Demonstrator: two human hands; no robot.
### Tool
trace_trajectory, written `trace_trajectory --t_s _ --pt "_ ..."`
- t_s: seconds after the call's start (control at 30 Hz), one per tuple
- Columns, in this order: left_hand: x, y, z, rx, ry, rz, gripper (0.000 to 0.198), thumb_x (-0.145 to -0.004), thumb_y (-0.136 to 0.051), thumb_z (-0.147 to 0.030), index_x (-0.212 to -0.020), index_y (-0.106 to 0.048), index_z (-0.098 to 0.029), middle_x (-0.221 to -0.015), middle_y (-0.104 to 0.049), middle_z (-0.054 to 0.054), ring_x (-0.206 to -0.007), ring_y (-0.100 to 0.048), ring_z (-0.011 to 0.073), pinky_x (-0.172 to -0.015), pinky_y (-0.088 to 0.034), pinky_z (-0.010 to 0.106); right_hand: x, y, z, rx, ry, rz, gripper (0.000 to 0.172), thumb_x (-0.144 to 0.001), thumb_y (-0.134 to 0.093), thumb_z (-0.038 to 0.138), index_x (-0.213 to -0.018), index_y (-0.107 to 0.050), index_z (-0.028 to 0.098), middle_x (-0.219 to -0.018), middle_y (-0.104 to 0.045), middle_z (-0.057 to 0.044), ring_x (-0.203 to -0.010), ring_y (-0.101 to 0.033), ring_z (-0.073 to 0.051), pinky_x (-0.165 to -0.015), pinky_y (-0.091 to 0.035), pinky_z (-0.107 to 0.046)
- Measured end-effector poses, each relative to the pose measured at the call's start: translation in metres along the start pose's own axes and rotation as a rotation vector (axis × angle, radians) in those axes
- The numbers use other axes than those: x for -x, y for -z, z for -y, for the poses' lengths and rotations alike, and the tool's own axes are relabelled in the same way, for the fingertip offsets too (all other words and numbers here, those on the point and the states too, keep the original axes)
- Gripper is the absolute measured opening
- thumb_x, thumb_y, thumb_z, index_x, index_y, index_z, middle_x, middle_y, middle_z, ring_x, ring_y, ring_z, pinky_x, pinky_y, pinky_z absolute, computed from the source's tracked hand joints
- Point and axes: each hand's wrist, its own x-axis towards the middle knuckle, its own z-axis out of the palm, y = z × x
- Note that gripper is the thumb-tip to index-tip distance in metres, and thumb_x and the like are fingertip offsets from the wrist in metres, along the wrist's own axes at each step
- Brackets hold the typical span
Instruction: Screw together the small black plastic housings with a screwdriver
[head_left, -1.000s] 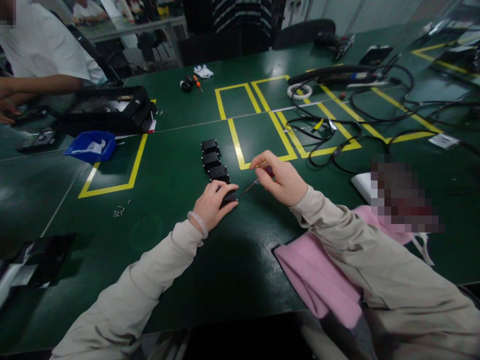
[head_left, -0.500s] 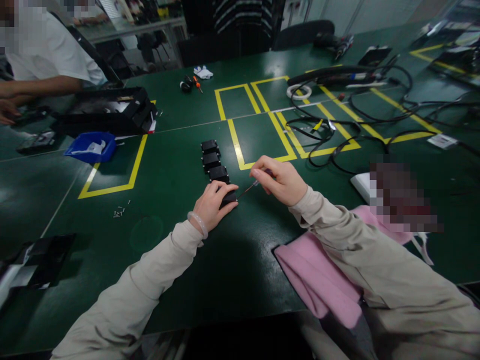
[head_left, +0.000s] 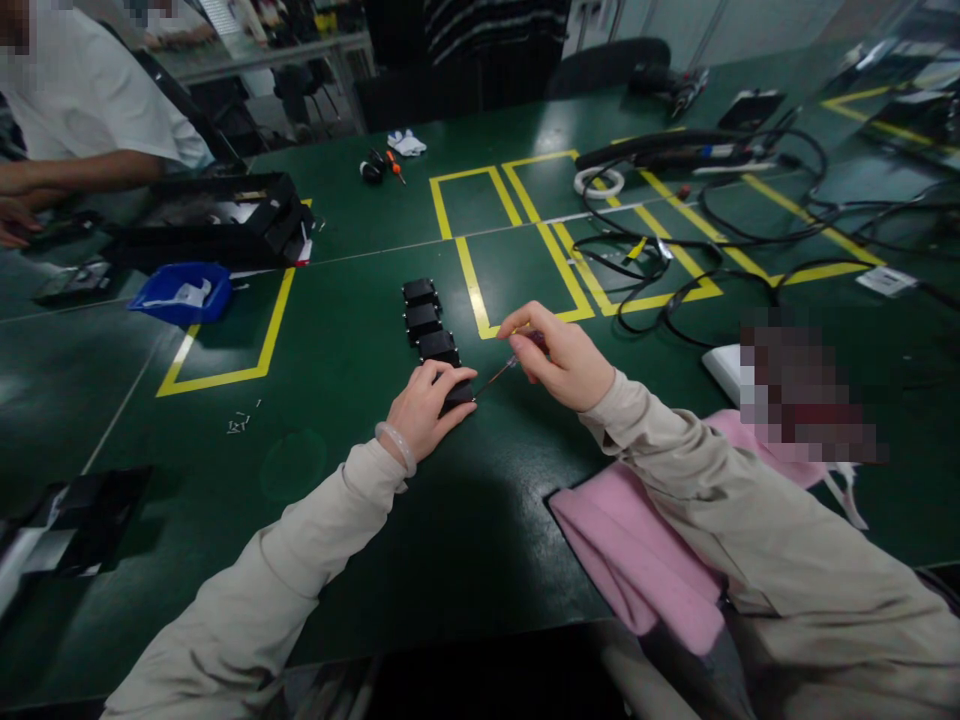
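Note:
My left hand (head_left: 426,408) is closed around a small black block (head_left: 457,396) on the green table, thumb in front and fingers over its top. In my right hand (head_left: 562,356) is a screwdriver (head_left: 513,361), its handle mostly hidden by the fingers. The thin shaft slants down to the left, and its tip is at the block's right side, by a small bright screw. Behind the held block, a row of similar black blocks (head_left: 421,319) runs away from me, with small bright screws at their sides.
Loose screws (head_left: 240,423) lie to the left. Beyond them are a blue tray (head_left: 184,294) and a black housing (head_left: 210,222), near another person's arm. Black cables (head_left: 675,250) and a white tape roll (head_left: 598,183) lie at right. Pink cloth (head_left: 637,550) lies under my right forearm.
The fingers of my right hand have shifted slightly on the screwdriver handle, showing more of it. My left hand and the black blocks stay in place.

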Motion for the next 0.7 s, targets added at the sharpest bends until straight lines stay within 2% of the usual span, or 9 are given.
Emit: trace_trajectory --t_s 0.07,0.23,0.33,0.4,0.57,0.7 --pt "0.0 0.0003 -0.0002 0.003 -0.004 0.001 0.035 -0.089 -0.06 -0.029 -0.123 -0.055 -0.021 -0.11 -0.052 0.008 -0.104 -0.053 0.0242 -0.091 -0.048 0.041 0.0001 -0.0001 -0.0005 -0.006 -0.004 0.001 0.01 -0.093 -0.04 0.02 -0.096 -0.049 0.018 -0.058 -0.048 0.007 -0.051 -0.046 -0.009 -0.058 -0.035 -0.023" --pt "-0.0001 0.0003 0.0001 0.01 -0.002 0.002 0.035 -0.089 -0.06 -0.029 -0.122 -0.055 -0.022 -0.111 -0.052 0.008 -0.105 -0.053 0.0241 -0.092 -0.048 0.041 0.0002 0.0004 -0.0006 0.04 -0.029 -0.017 0.019 -0.094 -0.046 0.033 -0.08 -0.049 0.02 -0.055 -0.047 0.007 -0.05 -0.045 -0.009 -0.057 -0.034 -0.023" --pt "-0.0003 -0.0001 -0.0002 0.023 0.001 0.003 0.035 -0.088 -0.061 -0.027 -0.122 -0.055 -0.021 -0.112 -0.053 0.009 -0.106 -0.053 0.0248 -0.092 -0.048 0.041 -0.0001 0.0009 -0.0011 0.016 -0.002 -0.003 0.01 -0.093 -0.042 0.023 -0.091 -0.051 0.019 -0.057 -0.048 0.007 -0.051 -0.047 -0.009 -0.057 -0.035 -0.023" --pt "-0.0005 -0.0003 -0.0004 0.035 -0.004 0.004 0.035 -0.088 -0.061 -0.026 -0.122 -0.055 -0.02 -0.113 -0.053 0.009 -0.107 -0.053 0.0249 -0.093 -0.047 0.041 -0.0002 0.0011 -0.0014 0.006 0.003 -0.002 0.01 -0.093 -0.041 0.02 -0.095 -0.051 0.019 -0.059 -0.049 0.007 -0.051 -0.047 -0.009 -0.057 -0.036 -0.023" --pt "-0.0007 -0.0009 -0.0002 0.047 -0.017 0.001 0.036 -0.088 -0.061 -0.026 -0.122 -0.055 -0.02 -0.113 -0.053 0.009 -0.109 -0.052 0.0248 -0.095 -0.047 0.041 0.0002 0.001 -0.0022 0.003 -0.065 0.004 0.019 -0.094 -0.046 0.032 -0.081 -0.051 0.019 -0.053 -0.047 0.007 -0.046 -0.044 -0.008 -0.053 -0.033 -0.023" --pt "-0.0008 -0.0011 0.0 0.035 -0.012 -0.005 0.035 -0.088 -0.061 -0.027 -0.122 -0.055 -0.02 -0.112 -0.053 0.009 -0.107 -0.053 0.0247 -0.094 -0.047 0.041 -0.0007 0.0009 -0.003 -0.023 -0.062 0.024 0.01 -0.093 -0.041 0.021 -0.095 -0.051 0.018 -0.054 -0.047 0.009 -0.045 -0.044 -0.008 -0.053 -0.034 -0.022"
